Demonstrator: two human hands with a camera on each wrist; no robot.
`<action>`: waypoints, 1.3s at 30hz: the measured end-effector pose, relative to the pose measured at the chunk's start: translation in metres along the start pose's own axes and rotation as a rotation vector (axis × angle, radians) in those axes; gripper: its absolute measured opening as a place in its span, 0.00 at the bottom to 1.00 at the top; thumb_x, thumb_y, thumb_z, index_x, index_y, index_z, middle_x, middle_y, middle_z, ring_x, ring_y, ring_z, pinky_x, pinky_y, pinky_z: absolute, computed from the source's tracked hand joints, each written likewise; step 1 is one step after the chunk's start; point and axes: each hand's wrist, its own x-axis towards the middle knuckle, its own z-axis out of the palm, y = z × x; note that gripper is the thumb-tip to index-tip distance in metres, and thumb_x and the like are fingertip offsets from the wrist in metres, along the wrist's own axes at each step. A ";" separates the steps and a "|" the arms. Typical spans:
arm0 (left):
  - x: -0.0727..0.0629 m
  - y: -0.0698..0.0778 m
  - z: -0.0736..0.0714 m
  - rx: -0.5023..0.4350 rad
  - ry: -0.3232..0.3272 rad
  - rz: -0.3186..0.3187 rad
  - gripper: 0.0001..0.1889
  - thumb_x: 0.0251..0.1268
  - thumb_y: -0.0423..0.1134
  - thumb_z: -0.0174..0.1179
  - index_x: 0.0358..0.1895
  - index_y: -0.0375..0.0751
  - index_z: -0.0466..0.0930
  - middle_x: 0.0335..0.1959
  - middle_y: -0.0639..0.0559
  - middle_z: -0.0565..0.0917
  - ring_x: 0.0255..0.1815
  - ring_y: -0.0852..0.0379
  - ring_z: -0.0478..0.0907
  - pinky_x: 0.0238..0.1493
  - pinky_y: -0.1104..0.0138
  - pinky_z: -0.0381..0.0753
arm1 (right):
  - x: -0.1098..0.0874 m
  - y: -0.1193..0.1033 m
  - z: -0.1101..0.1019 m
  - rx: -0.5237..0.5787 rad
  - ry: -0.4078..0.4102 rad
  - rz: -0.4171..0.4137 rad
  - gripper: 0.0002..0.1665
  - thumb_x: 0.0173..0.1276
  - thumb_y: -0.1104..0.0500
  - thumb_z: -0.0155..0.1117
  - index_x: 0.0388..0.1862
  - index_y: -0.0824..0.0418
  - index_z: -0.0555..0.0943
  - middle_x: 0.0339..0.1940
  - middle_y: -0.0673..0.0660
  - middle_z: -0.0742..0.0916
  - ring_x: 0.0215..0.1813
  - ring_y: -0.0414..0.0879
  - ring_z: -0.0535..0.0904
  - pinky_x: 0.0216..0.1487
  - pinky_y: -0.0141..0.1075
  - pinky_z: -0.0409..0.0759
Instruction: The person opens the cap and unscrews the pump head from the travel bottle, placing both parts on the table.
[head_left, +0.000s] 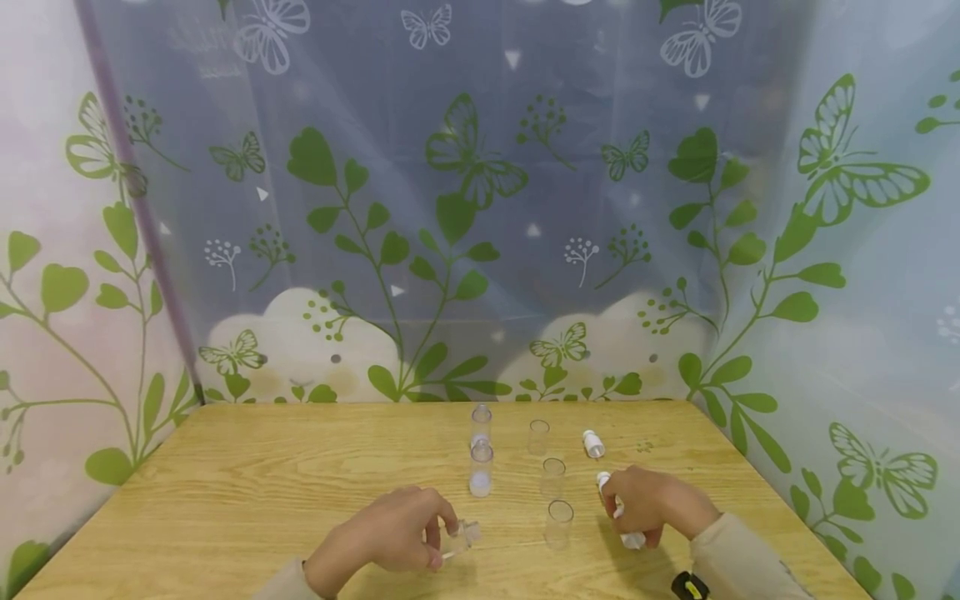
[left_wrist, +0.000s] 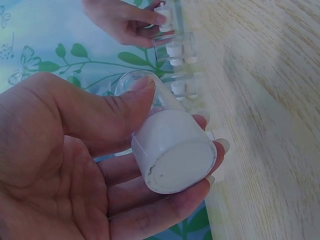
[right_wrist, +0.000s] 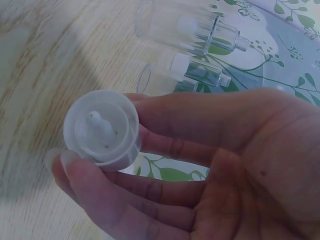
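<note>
My left hand (head_left: pixel 401 529) holds a clear bottle (head_left: pixel 468 533) with a white bottom. The bottle lies tilted in my grip, its white base (left_wrist: pixel 175 155) facing the wrist camera and the thumb across its clear body. On the right side, my right hand (head_left: pixel 648 504) pinches a white pump head (right_wrist: pixel 102 130) between thumb and fingers, its open underside with a small white stem toward the wrist camera. Another white pump head (head_left: pixel 602 478) stands just beyond the right hand, partly hidden by it.
Two more clear bottles (head_left: pixel 481 471) with white bottoms stand in a column mid-table. To their right, three clear cylindrical covers (head_left: pixel 558 527) form another column. A further white pump head (head_left: pixel 593 444) sits at the back right. Patterned curtains (head_left: pixel 480 250) border the wooden table (head_left: pixel 262 467).
</note>
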 end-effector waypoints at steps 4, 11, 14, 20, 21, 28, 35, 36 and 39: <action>0.000 0.001 -0.001 -0.003 -0.001 -0.002 0.16 0.52 0.30 0.74 0.46 0.43 0.89 0.29 0.60 0.89 0.34 0.65 0.79 0.40 0.65 0.81 | 0.000 -0.001 0.001 -0.003 0.004 0.003 0.10 0.63 0.67 0.70 0.30 0.56 0.78 0.34 0.58 0.81 0.19 0.49 0.85 0.22 0.36 0.83; -0.001 0.001 0.000 0.002 0.004 -0.002 0.16 0.52 0.30 0.75 0.46 0.44 0.89 0.29 0.59 0.89 0.35 0.64 0.80 0.40 0.65 0.81 | 0.000 -0.002 0.004 -0.005 0.010 0.003 0.09 0.63 0.68 0.70 0.30 0.58 0.78 0.34 0.59 0.80 0.20 0.51 0.85 0.21 0.35 0.83; -0.001 0.001 0.000 0.002 0.005 -0.001 0.16 0.52 0.30 0.75 0.46 0.44 0.89 0.29 0.59 0.89 0.35 0.64 0.80 0.40 0.65 0.81 | -0.001 -0.002 0.005 -0.012 0.014 0.006 0.10 0.63 0.68 0.70 0.29 0.57 0.78 0.34 0.59 0.81 0.19 0.51 0.85 0.20 0.35 0.83; -0.001 0.001 -0.001 -0.004 0.002 0.001 0.16 0.52 0.30 0.74 0.46 0.43 0.89 0.29 0.60 0.88 0.35 0.64 0.80 0.40 0.65 0.81 | -0.001 -0.002 0.006 -0.007 0.012 0.017 0.11 0.63 0.69 0.70 0.29 0.57 0.77 0.34 0.59 0.80 0.19 0.49 0.84 0.20 0.35 0.82; -0.001 0.001 -0.001 -0.003 0.003 0.001 0.16 0.52 0.31 0.74 0.46 0.43 0.89 0.28 0.60 0.88 0.35 0.64 0.80 0.40 0.65 0.81 | -0.001 -0.002 0.006 -0.005 0.011 0.020 0.11 0.63 0.68 0.70 0.29 0.57 0.76 0.35 0.60 0.80 0.18 0.49 0.84 0.20 0.35 0.82; 0.000 0.000 -0.001 -0.005 0.000 0.004 0.16 0.53 0.30 0.74 0.46 0.43 0.89 0.29 0.60 0.88 0.33 0.67 0.80 0.38 0.67 0.81 | 0.001 -0.002 0.008 0.002 0.013 0.032 0.11 0.62 0.68 0.70 0.29 0.57 0.76 0.36 0.61 0.80 0.19 0.50 0.85 0.21 0.35 0.83; 0.000 0.000 -0.001 0.010 0.008 0.015 0.15 0.52 0.31 0.74 0.46 0.43 0.89 0.28 0.59 0.89 0.32 0.67 0.79 0.39 0.67 0.81 | 0.002 -0.001 0.008 0.009 0.012 0.046 0.11 0.61 0.69 0.70 0.29 0.58 0.76 0.36 0.61 0.80 0.20 0.51 0.86 0.21 0.35 0.84; 0.000 0.000 -0.001 0.011 0.008 0.017 0.15 0.52 0.31 0.74 0.46 0.43 0.89 0.28 0.59 0.89 0.32 0.67 0.79 0.39 0.66 0.81 | 0.002 -0.001 0.008 0.009 0.012 0.049 0.11 0.61 0.69 0.71 0.29 0.58 0.76 0.36 0.61 0.80 0.20 0.51 0.86 0.21 0.35 0.84; 0.001 0.000 -0.001 0.013 0.009 0.020 0.15 0.52 0.31 0.74 0.46 0.43 0.89 0.28 0.60 0.88 0.32 0.67 0.79 0.39 0.67 0.81 | 0.002 -0.001 0.008 0.017 0.005 0.063 0.11 0.62 0.69 0.71 0.30 0.59 0.76 0.37 0.61 0.80 0.20 0.51 0.86 0.22 0.35 0.84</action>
